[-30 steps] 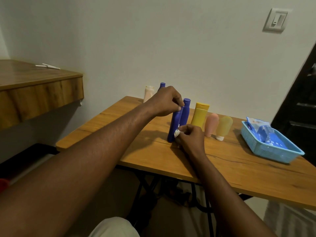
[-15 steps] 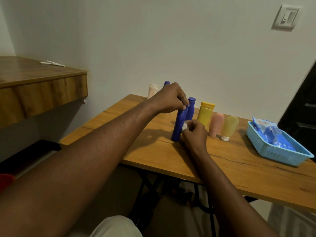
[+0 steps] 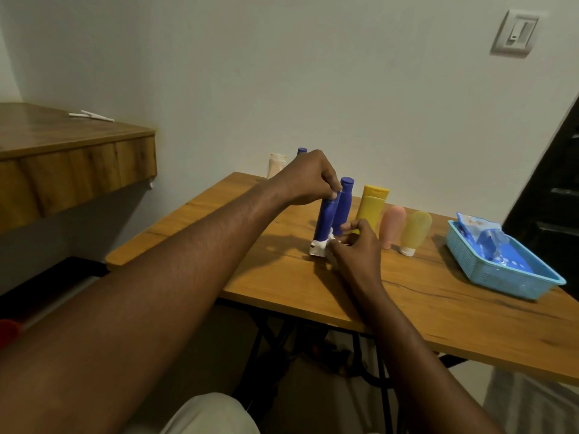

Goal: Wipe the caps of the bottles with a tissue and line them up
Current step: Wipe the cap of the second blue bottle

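Two hands work on one blue bottle [image 3: 326, 219] that stands cap-down on the wooden surface [image 3: 438, 296], slightly tilted. The left hand [image 3: 308, 178] is closed around the bottle's upper end, thumb and fingers pinching it. The right hand [image 3: 355, 249] pinches a white tissue [image 3: 319, 248] that is pressed around the bottle's lower end, where it meets the surface; the cap itself is hidden by the tissue.

Just behind that bottle, touching or nearly touching it, stands a second blue bottle [image 3: 344, 203]. To the right of the held bottle runs a row: a yellow bottle [image 3: 372, 205], then a pink bottle [image 3: 393, 225], then a pale yellow bottle [image 3: 415, 231] with a white cap on the surface. Further right of it, well apart, sits a light blue basket [image 3: 513, 277] holding a blue tissue packet [image 3: 485, 236].

Behind the held bottle, near the wall, a cream bottle [image 3: 276, 164] and a third blue bottle [image 3: 302, 151] peek out past the left hand. Far left of it is a wooden shelf [image 3: 72, 155] with small white sticks [image 3: 91, 115] on top.
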The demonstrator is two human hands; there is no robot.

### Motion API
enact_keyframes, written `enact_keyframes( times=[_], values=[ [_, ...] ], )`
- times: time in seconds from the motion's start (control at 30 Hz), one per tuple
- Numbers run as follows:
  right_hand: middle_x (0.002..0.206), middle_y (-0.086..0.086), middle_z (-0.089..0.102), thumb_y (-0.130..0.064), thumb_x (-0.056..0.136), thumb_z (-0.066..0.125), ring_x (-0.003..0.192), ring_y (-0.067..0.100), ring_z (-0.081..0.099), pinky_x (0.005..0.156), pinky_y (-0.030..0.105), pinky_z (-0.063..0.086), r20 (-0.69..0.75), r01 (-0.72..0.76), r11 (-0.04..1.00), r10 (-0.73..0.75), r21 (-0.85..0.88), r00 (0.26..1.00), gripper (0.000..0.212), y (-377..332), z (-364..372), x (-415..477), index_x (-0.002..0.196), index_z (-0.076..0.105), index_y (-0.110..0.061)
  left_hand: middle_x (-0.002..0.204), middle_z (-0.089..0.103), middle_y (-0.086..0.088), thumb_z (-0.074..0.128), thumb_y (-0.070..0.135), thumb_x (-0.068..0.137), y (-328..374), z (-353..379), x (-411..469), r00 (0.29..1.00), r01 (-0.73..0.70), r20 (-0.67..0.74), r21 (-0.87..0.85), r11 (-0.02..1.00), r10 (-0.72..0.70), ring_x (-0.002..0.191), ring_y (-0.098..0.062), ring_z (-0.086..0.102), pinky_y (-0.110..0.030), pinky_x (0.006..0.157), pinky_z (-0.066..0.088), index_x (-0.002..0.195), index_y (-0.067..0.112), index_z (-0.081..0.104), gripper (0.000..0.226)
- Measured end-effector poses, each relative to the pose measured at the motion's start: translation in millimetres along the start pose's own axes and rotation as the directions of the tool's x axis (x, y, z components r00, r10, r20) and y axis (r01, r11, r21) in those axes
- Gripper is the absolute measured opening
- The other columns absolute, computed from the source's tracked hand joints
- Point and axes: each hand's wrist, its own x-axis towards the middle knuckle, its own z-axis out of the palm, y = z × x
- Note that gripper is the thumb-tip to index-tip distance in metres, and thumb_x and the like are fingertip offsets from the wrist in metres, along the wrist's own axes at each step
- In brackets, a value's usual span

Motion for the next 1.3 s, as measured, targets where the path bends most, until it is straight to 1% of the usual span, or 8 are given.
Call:
enact_keyframes(
  times=[0.13,0.27,0.37,0.53,0.7,0.83,1.07,1.3],
  values=[
    [0.106,-0.002,0.066,-0.008,0.091,0.07,0.097,0.01,0.064,0.067,0.018,0.051,-0.093,0.015,0.999,-0.011,0.05,0.996,0.027,-9.3,3.4,7.3,0.114,0.058,-0.015,0.109,0.077,-0.005,0.076,0.001,0.084,0.2,0.6,-1.1,1.0,0.008,-0.002,0.011,1.0,-0.008,0.079,0.0,0.064,-0.012,0.071,0.048,0.107,0.007,0.08,0.023],
    [0.097,-0.009,0.066,-0.009,0.094,0.068,0.09,0.004,0.065,0.076,0.019,0.057,-0.213,0.211,0.969,-0.182,0.125,0.96,0.016,-15.6,5.6,4.9,0.107,0.062,-0.014,0.111,0.076,-0.005,0.075,0.001,0.085,0.3,-0.2,-1.5,1.0,0.003,0.0,0.011,1.0,-0.003,0.082,-0.003,0.064,-0.014,0.075,0.05,0.107,0.007,0.08,0.024],
    [0.107,-0.008,0.067,-0.01,0.095,0.066,0.098,0.004,0.065,0.079,0.015,0.055,-0.184,0.219,0.97,-0.198,0.103,0.963,0.025,-12.9,8.4,2.4,0.12,0.064,-0.014,0.11,0.076,-0.005,0.075,0.001,0.085,0.0,-2.0,-3.0,1.0,-0.001,0.001,0.005,1.0,0.001,0.083,-0.004,0.065,-0.017,0.078,0.052,0.107,0.007,0.08,0.024],
    [0.108,-0.007,0.067,-0.005,0.09,0.065,0.104,0.014,0.064,0.088,0.042,0.06,-0.034,0.002,1.0,-0.001,0.018,0.999,0.03,-0.9,9.7,5.6,0.118,0.068,-0.016,0.108,0.077,-0.005,0.076,0.001,0.084,1.3,-2.1,-4.0,1.0,-0.003,0.006,-0.006,1.0,0.003,0.084,-0.003,0.066,-0.015,0.077,0.052,0.107,0.007,0.079,0.024],
    [0.103,-0.005,0.069,-0.008,0.094,0.066,0.099,0.007,0.065,0.083,0.02,0.055,-0.145,0.25,0.966,-0.239,0.059,0.96,0.017,-10.9,6.3,-4.6,0.109,0.068,-0.017,0.109,0.077,-0.004,0.076,0.002,0.084,2.0,-2.5,-5.0,1.0,0.005,0.003,0.002,1.0,-0.005,0.082,-0.001,0.065,-0.014,0.074,0.051,0.107,0.009,0.08,0.024],
    [0.105,-0.002,0.069,-0.004,0.093,0.064,0.101,0.008,0.063,0.084,0.016,0.052,-0.132,0.341,0.94,-0.337,0.008,0.932,0.017,-10.6,8.4,-7.7,0.105,0.07,-0.014,0.109,0.076,-0.004,0.076,0.001,0.084,3.2,-3.0,-5.9,1.0,0.016,0.005,-0.007,1.0,-0.016,0.084,-0.001,0.064,-0.014,0.075,0.049,0.106,0.008,0.08,0.023],
    [0.095,-0.003,0.068,-0.01,0.094,0.065,0.092,0.014,0.066,0.08,0.042,0.061,-0.081,0.069,0.997,-0.067,0.023,0.994,0.011,-6.8,8.2,-4.7,0.091,0.067,-0.021,0.111,0.076,-0.004,0.075,0.002,0.085,3.5,-3.1,-5.0,1.0,0.018,0.012,-0.002,1.0,-0.018,0.087,-0.003,0.064,-0.012,0.074,0.046,0.108,0.009,0.079,0.024],
    [0.121,0.003,0.062,-0.012,0.095,0.066,0.116,0.014,0.058,0.094,0.028,0.054,-0.13,0.43,0.899,-0.438,-0.084,0.89,0.015,-16.2,10.0,-13.1,0.11,0.07,-0.01,0.118,0.075,-0.003,0.069,0.004,0.089,0.7,-5.2,-8.9,1.0,0.006,0.025,0.014,1.0,-0.007,0.097,-0.004,0.065,-0.016,0.083,0.049,0.114,0.012,0.078,0.028]
  ],
)
